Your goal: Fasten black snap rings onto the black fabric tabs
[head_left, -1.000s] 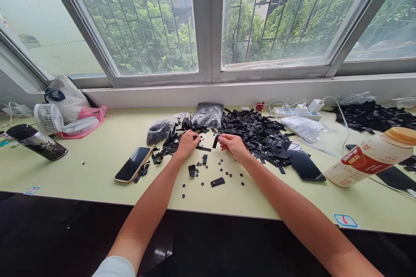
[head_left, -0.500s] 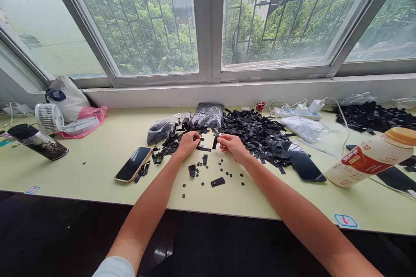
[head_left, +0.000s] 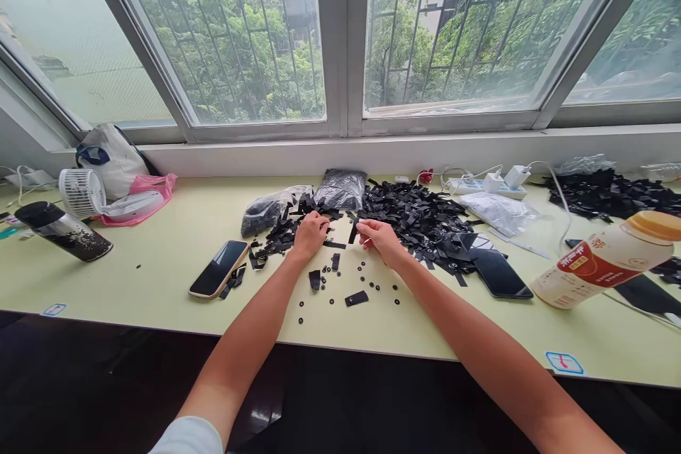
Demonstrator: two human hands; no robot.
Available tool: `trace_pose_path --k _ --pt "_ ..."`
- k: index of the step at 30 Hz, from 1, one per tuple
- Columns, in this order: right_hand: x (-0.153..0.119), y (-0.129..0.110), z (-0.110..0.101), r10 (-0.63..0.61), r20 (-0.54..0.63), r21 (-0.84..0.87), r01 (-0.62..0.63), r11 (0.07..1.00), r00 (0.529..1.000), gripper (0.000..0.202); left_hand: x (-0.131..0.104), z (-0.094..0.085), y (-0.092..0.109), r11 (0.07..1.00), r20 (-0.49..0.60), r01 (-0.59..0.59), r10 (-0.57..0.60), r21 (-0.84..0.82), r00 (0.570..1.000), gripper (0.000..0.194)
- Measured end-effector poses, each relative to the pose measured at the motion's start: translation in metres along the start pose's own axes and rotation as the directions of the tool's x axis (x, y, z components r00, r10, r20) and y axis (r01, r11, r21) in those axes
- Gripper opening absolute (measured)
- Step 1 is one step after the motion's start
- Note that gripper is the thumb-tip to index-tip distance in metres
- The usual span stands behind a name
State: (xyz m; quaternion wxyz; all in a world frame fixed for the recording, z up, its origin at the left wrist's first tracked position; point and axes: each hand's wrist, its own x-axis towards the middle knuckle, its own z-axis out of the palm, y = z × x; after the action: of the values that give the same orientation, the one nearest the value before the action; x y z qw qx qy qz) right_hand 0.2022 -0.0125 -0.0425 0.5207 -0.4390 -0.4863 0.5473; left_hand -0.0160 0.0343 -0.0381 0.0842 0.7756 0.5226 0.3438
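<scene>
Holding: the right hand has one black strip, its grip clamped on it between thumb and fingertips.
Strip's place: in the gap between the two hands, at the left of the right fingertips, with the large heap beyond.
Left hand: one, fingertips drawn in, at the right edge of the small heap; whether its grip has anything in it I cannot tell.
Heaps of black strips: three; one small heap on the left, one large heap right of centre, one more heap at the far right.
Loose strips between the forearms: three apart from the rest, the nearest strip lying slantwise.
Small black rings: more than ten scattered on the desk, too small and close-set for an exact count; the nearest ring is near the desk's edge.
Bags of black pieces: two on the far side, a clear bag and a packed bag.
Phones: one pale-edged phone on the left, one dark phone on the right.
Bottles: two; a black tumbler on the left, an orange-capped bottle on the right.
Fan: one white fan, far left.
</scene>
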Motion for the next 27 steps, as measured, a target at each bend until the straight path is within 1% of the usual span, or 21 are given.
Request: trace_pose_path --k 3,4,5,6,7,9,10,14,19,23,27 --pt "0.0 0.0 0.002 -0.076 0.007 -0.026 0.076 0.997 0.997 0.038 -0.002 -0.003 0.019 0.996 -0.093 -0.002 -0.006 -0.093 0.996 0.027" --pt "0.0 0.0 0.003 -0.11 0.013 -0.032 0.111 0.993 0.994 0.039 -0.004 -0.004 0.026 0.97 -0.113 0.02 -0.048 -0.241 0.992 0.027" --pt "0.0 0.0 0.004 -0.144 0.019 -0.038 0.145 0.989 0.989 0.04 -0.005 -0.003 0.033 0.916 -0.087 0.056 -0.098 -0.396 0.991 0.028" --pt "0.0 0.001 0.005 -0.175 0.024 -0.045 0.176 0.983 0.984 0.04 -0.007 -0.002 0.04 0.849 -0.031 0.091 -0.125 -0.52 0.992 0.029" --pt "0.0 0.001 0.006 -0.201 0.023 -0.058 0.202 0.978 0.979 0.041 -0.008 -0.001 0.046 0.783 0.02 0.123 -0.14 -0.61 0.99 0.029" --pt "-0.001 0.001 0.007 -0.237 0.012 -0.099 0.237 0.967 0.972 0.041 -0.011 0.002 0.054 0.698 0.092 0.174 -0.155 -0.694 0.984 0.029" --pt "-0.001 0.001 0.007 -0.247 0.005 -0.12 0.246 0.962 0.969 0.041 -0.013 0.004 0.056 0.667 0.111 0.191 -0.162 -0.72 0.981 0.029" --pt "-0.005 0.0 0.008 -0.262 -0.009 -0.189 0.256 0.948 0.965 0.044 -0.016 0.008 0.06 0.579 0.125 0.215 -0.192 -0.786 0.973 0.032" --pt "-0.008 -0.001 0.01 -0.257 -0.051 -0.247 0.237 0.939 0.965 0.046 -0.017 0.01 0.058 0.59 0.095 0.199 -0.202 -0.783 0.975 0.031" --pt "-0.009 -0.002 0.009 -0.255 -0.057 -0.234 0.235 0.943 0.965 0.046 -0.018 0.012 0.058 0.651 0.057 0.144 -0.154 -0.745 0.986 0.029" --pt "-0.009 -0.003 0.009 -0.25 -0.06 -0.24 0.229 0.943 0.966 0.049 -0.02 0.011 0.058 0.693 0.04 0.118 -0.127 -0.711 0.991 0.031"
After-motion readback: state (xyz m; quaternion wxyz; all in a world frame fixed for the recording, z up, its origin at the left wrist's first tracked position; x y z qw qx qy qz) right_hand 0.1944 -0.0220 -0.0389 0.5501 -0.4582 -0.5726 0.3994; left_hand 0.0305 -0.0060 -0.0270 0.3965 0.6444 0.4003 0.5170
